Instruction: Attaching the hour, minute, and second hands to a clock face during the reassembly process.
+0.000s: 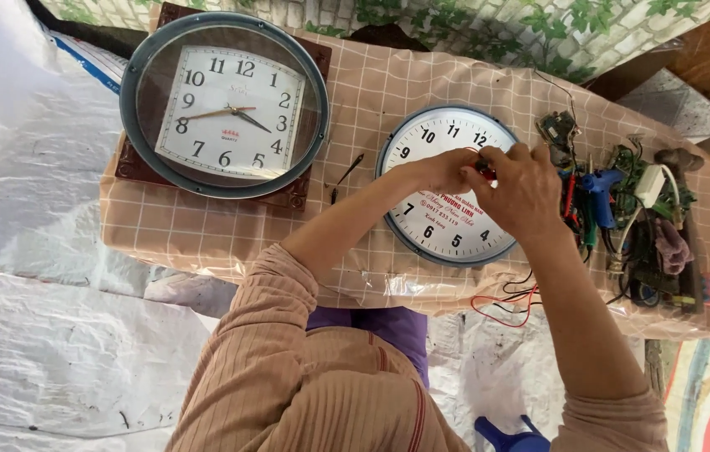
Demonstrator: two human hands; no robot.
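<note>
Round white clock face-up on tabletop, hands off — refitting underway; left hand and right hand pinched together on small red-tipped piece at centre; loose clock hands unfitted beside.

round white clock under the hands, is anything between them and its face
Nothing visible stands between. Both hands, left and right, are already over the middle of the round white clock, pinching a small red and black part there. The tool pile lies off to the side.

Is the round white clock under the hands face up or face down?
Face up. The round white clock lies flat on the checked cloth with its numbered dial showing; both hands, left hand and right hand, work over its centre.
</note>
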